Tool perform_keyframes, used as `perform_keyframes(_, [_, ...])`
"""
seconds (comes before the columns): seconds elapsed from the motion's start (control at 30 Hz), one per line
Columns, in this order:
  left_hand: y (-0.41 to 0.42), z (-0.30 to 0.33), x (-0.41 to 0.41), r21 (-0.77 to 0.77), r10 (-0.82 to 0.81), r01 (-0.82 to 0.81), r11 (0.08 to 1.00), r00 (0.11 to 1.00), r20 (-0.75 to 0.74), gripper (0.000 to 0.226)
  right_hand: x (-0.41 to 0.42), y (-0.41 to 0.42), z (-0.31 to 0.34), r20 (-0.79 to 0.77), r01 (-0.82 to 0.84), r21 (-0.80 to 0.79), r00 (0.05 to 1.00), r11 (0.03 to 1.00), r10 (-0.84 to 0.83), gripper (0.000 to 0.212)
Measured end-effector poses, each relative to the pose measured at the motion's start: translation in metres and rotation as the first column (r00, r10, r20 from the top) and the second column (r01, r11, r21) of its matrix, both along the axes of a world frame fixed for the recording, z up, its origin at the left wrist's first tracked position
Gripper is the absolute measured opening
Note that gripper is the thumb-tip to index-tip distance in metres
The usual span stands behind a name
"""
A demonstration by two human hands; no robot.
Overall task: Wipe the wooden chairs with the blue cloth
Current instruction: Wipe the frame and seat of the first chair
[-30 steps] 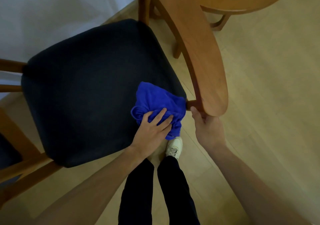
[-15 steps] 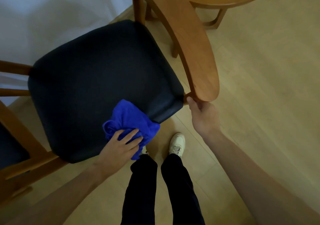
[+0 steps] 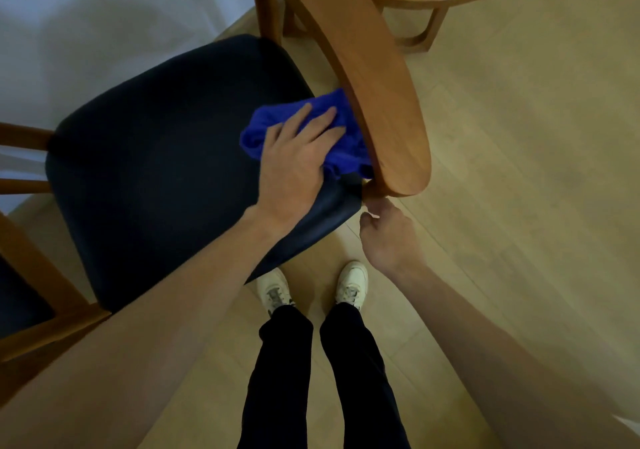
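The left hand presses the cloth flat-fingered onto the seat, against the backrest. Risk: the bunched cloth may snag under the backrest. The right hand, loosely curled, grasps nothing; unsteadied, the chair may shift. No writing is legible.

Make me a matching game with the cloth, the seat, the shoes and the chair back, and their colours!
Things:
1. cloth
2. seat
3. shoes
4. chair back

Colours:
A. white
B. brown wood
C. blue
D. black

Pairs: 1-C, 2-D, 3-A, 4-B
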State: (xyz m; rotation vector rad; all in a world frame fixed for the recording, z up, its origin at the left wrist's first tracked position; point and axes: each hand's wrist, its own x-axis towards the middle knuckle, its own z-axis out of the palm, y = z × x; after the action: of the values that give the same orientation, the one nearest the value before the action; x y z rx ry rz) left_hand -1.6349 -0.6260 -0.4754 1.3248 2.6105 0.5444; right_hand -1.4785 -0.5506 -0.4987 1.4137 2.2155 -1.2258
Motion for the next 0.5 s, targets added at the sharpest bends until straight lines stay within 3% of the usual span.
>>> perform_keyframes(0.13, [0.026,-0.037,0.021,-0.33,-0.077,0.118,0.936,0.988,0.135,0.036,0.0,0.003,-0.003,-0.038,0.025,0.054,0.999,0.998,-0.023,0.03])
perform_keyframes(0.2, [0.019,-0.05,0.047,-0.435,-0.108,0.144,0.889,0.988,0.106,0.034,-0.002,0.007,-0.005,-0.059,0.06,0.082,0.997,0.995,-0.056,0.037])
perform_keyframes(0.37, [-0.003,-0.057,0.059,-0.462,-0.261,0.234,0.855,0.965,0.007,0.035,-0.002,0.006,-0.006,-0.08,0.106,0.088,0.992,0.991,-0.099,0.041])
perform_keyframes(0.5, [-0.033,-0.051,0.062,-0.514,-0.362,0.326,0.794,0.932,0.032,0.037,-0.003,-0.001,-0.006,-0.087,0.138,0.15,0.988,0.979,-0.126,0.041])
